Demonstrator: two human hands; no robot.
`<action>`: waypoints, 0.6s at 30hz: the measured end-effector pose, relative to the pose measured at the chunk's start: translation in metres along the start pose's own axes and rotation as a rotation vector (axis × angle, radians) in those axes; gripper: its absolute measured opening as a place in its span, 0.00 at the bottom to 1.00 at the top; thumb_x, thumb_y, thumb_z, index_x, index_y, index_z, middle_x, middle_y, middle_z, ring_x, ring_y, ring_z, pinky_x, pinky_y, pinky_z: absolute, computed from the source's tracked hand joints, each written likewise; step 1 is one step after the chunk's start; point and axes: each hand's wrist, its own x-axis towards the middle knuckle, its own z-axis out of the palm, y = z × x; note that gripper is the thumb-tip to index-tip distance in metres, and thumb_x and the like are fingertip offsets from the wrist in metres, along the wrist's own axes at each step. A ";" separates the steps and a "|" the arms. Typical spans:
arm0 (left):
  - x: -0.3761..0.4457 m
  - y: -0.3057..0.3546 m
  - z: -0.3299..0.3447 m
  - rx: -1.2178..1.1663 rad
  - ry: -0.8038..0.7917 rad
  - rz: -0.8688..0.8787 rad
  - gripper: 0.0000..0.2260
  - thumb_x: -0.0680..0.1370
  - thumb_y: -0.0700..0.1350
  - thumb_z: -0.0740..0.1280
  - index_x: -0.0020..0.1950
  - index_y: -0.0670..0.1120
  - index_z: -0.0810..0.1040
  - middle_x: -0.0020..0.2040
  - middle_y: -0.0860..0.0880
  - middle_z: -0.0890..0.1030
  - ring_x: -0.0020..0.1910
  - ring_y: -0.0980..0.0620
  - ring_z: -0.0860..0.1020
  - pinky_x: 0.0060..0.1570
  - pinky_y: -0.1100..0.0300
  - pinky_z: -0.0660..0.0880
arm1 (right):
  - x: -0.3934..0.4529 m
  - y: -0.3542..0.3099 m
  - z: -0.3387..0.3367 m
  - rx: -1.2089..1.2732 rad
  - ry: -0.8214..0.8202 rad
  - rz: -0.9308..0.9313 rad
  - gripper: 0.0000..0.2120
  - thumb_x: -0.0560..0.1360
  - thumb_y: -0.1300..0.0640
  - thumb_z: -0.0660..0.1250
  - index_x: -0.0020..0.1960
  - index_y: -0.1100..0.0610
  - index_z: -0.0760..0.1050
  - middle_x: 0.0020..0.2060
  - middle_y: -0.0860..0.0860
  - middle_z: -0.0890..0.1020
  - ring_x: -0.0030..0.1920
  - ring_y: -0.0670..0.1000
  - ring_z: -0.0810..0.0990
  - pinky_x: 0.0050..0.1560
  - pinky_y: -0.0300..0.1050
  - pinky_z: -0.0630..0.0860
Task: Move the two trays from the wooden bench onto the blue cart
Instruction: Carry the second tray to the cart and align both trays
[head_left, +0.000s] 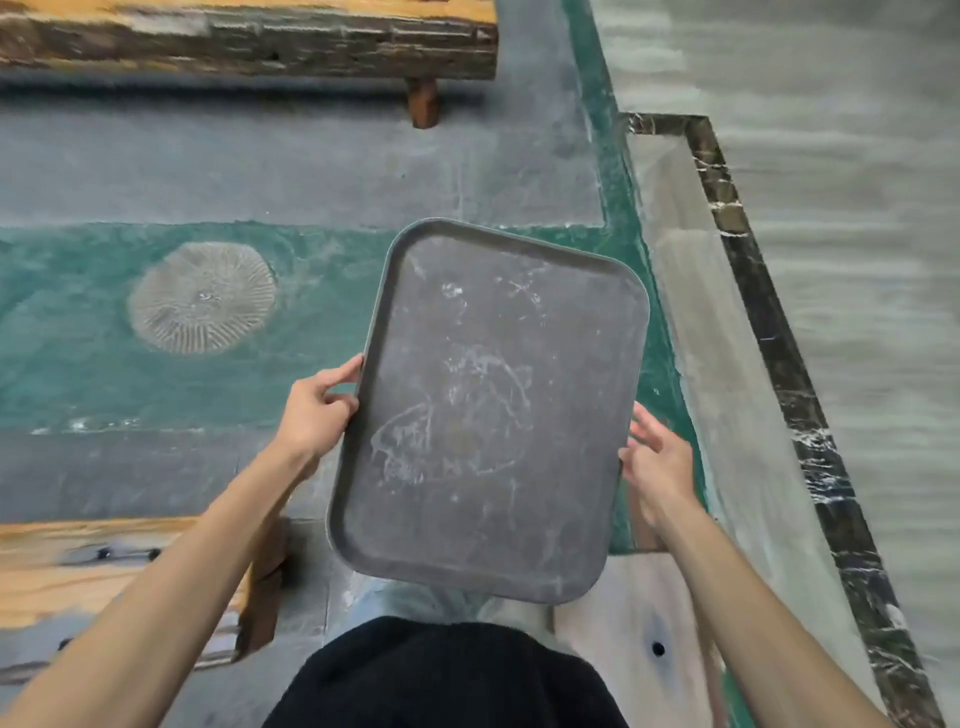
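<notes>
A grey rectangular tray (488, 405) with white scuff marks hangs in the air in front of me, tilted a little to the right, over the floor. My left hand (317, 410) grips its left long edge, thumb on top. Along the right long edge my right hand (657, 462) lies with its fingers spread; whether it grips is unclear. Only one tray is in view. A wooden bench (104, 571) lies at the lower left, and another wooden bench (249, 36) runs across the top. No blue cart is visible.
The floor is grey slabs with green bands and a round ribbed inlay (202, 299) at the left. A pale marble strip with a dark veined border (769, 332) runs diagonally at the right. A pale wooden board (644, 639) lies at the lower right.
</notes>
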 end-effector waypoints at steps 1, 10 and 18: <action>0.018 0.016 0.014 0.020 -0.028 0.007 0.27 0.75 0.26 0.60 0.70 0.48 0.75 0.60 0.54 0.81 0.41 0.52 0.71 0.44 0.57 0.72 | 0.011 -0.008 -0.006 0.022 0.039 0.003 0.31 0.75 0.77 0.56 0.68 0.51 0.76 0.54 0.46 0.83 0.41 0.39 0.83 0.34 0.31 0.76; 0.135 0.127 0.171 0.152 -0.304 0.076 0.27 0.76 0.26 0.61 0.69 0.49 0.76 0.60 0.53 0.81 0.42 0.52 0.73 0.49 0.55 0.74 | 0.081 -0.047 -0.081 0.237 0.321 0.069 0.34 0.72 0.81 0.55 0.70 0.55 0.74 0.50 0.42 0.82 0.40 0.37 0.84 0.29 0.30 0.74; 0.211 0.200 0.368 0.257 -0.495 0.101 0.23 0.77 0.28 0.63 0.68 0.47 0.77 0.53 0.51 0.84 0.41 0.59 0.79 0.54 0.53 0.79 | 0.171 -0.068 -0.168 0.467 0.500 0.147 0.33 0.74 0.82 0.52 0.73 0.59 0.70 0.58 0.55 0.81 0.37 0.39 0.84 0.31 0.32 0.77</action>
